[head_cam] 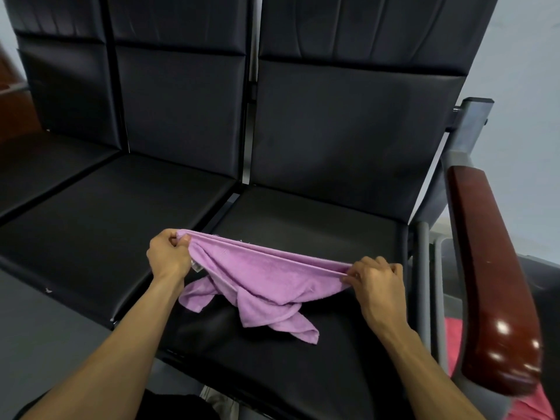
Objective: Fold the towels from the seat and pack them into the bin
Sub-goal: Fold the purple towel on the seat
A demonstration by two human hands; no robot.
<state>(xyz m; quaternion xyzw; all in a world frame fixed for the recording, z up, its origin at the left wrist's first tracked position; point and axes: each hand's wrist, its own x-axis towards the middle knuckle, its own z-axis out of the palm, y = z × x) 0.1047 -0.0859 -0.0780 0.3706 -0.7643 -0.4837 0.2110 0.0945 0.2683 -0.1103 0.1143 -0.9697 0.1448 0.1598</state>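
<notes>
over the front half of the right-hand black seat (318,225), a lilac towel (266,280) is held stretched between two bare hands. the left hand (169,256) pinches one end of the towel's top edge, fingers curled tight around a bunched corner, just above the gap between this seat and the middle one. the right hand (375,280) grips the other end of that edge, fingers folded over the cloth, near the seat's right side. between the hands the top edge runs taut and slopes down toward the right. below it the rest of the towel sags in loose folds, and its lower corners lie crumpled on the cushion toward the seat's front edge, one tail pointing left under the left wrist and another trailing right toward the front. a small white label shows at the towel's left end, beside the left hand.

the seat belongs to a row of padded black chairs with tall backrests (348,122). at the seat's right edge stands a grey metal frame (424,268) carrying a glossy dark red-brown armrest (497,280). beyond the armrest, low at the right, something pinkish red (454,338) is partly visible; what it is cannot be told.
</notes>
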